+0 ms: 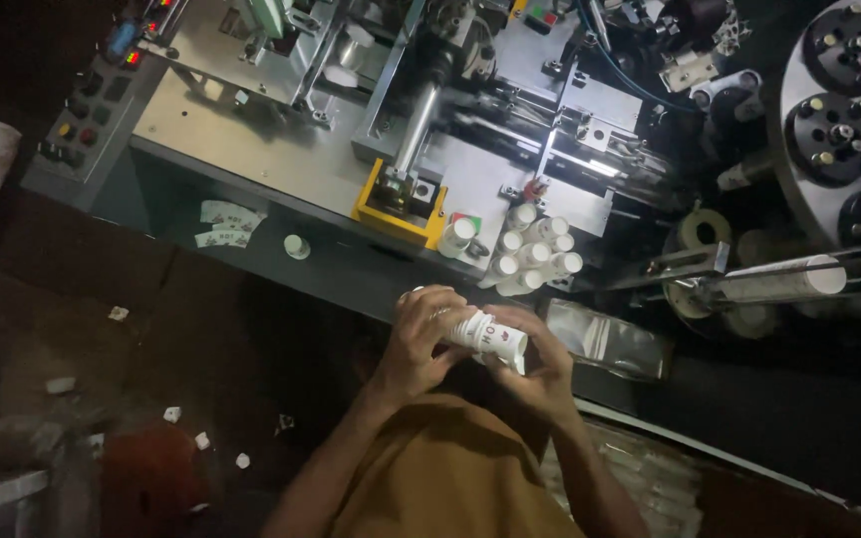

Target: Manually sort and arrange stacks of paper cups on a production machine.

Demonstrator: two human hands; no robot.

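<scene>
Both hands meet at the centre of the frame, just below the machine edge. The left hand (419, 344) is closed around the rear part of a short stack of nested white paper cups (485, 337). The right hand (542, 364) cups the front end of the same stack from below and behind, fingers curled against it. The stack lies roughly horizontal, tilted slightly down toward the right of the frame, and carries a small printed pattern.

Just above the hands, at centre frame, a cluster of further white cups (535, 254) rests on the grey machine deck (281, 149), lying on their sides and touching one another. A single cup (457, 235) stands apart just left of the cluster, beside a yellow bracket (398, 217) that carries a polished steel shaft (417, 128).

A control panel (92, 105) with coloured buttons occupies the upper left. A rotary turret plate (844, 110) with dark round mandrels fills the upper right. A clear plastic sleeve (610, 344) lies right of the hands.

Status, as a judgement: one stack is gathered and in hand; the cluster on the deck is not yet collected. Paper scraps (173, 413) lie scattered on the dark floor at lower left.
</scene>
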